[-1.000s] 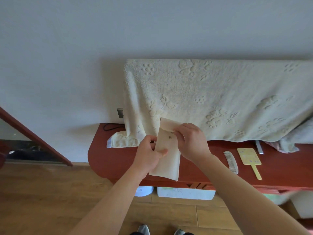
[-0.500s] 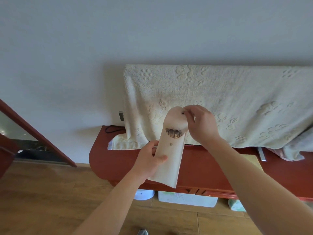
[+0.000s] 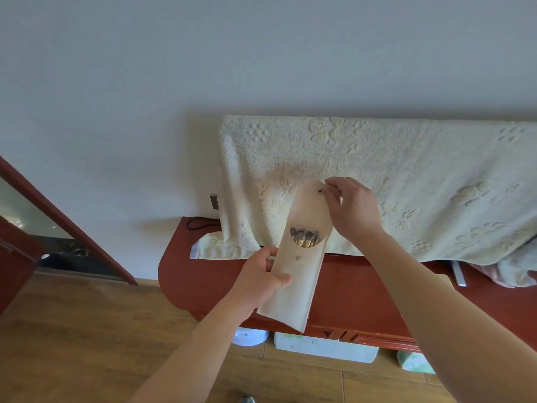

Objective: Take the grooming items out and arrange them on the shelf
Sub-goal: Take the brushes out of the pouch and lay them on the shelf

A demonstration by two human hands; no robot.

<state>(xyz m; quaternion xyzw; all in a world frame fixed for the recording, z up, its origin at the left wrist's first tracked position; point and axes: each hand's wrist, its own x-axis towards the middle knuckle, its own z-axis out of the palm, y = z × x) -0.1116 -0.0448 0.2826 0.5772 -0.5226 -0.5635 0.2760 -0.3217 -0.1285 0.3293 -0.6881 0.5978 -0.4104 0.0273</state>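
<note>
A long beige pouch [image 3: 293, 289] with snap buttons is held upright in front of the red-brown shelf [image 3: 203, 274]. My left hand [image 3: 260, 282] grips the pouch's middle from the left. My right hand [image 3: 353, 209] pinches the top of the lifted flap beside its snap. In the pouch's mouth, several brown and metallic grooming items [image 3: 305, 237] show their tips. The comb and yellow paddle seen before on the shelf are hidden behind my right arm.
A cream towel [image 3: 406, 181] drapes over something at the back of the shelf. A metal strip [image 3: 459, 273] lies at the right. A black cable [image 3: 200, 223] and a wall socket [image 3: 214, 201] sit at the left. White boxes [image 3: 325, 347] stand under the shelf.
My right hand has unsnapped the flap and lifted it up and back, exposing the items inside. The pouch has risen slightly. My view has shifted left, hiding the comb and paddle.
</note>
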